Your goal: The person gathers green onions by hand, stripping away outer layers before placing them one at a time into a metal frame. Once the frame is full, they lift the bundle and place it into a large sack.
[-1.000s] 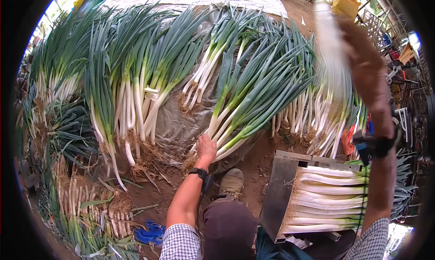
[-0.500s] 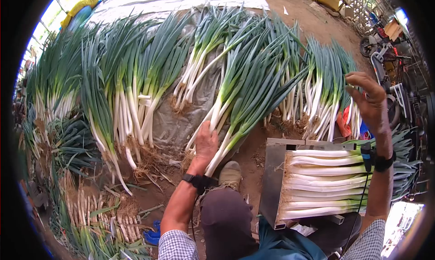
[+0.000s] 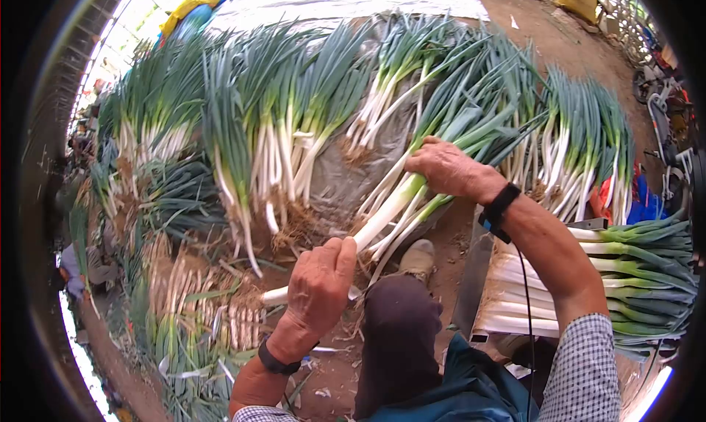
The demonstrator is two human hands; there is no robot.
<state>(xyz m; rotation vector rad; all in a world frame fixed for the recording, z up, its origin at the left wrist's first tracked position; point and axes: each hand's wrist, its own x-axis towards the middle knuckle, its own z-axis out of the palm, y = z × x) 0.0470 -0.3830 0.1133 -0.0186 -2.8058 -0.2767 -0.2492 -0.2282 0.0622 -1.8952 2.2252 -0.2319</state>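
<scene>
A thick leek [image 3: 387, 211] slants across the middle, its rooted white end at the lower left and its green leaves at the upper right. My left hand [image 3: 318, 281] is closed around the white stalk above the roots. Farther up, my right hand [image 3: 450, 168] grips the same leek where white turns green. Several loose leeks [image 3: 401, 234] lie just beneath and beside it. To the right, a metal rack [image 3: 471, 279] holds a row of leeks [image 3: 625, 266] laid side by side, roots toward me and leaves pointing right.
Bunches of leeks [image 3: 276, 128] lie across a grey sheet [image 3: 338, 179] at the back. Trimmed stalks and leaf scraps [image 3: 198, 304] are piled at the lower left. My shoe [image 3: 418, 259] rests on the soil by my knee. A dark cable [image 3: 529, 304] hangs from my right wrist.
My right hand has come from above the rack to the leek's upper stalk. My left hand has moved lower, lifting a leek out from the loose ones. The view has shifted.
</scene>
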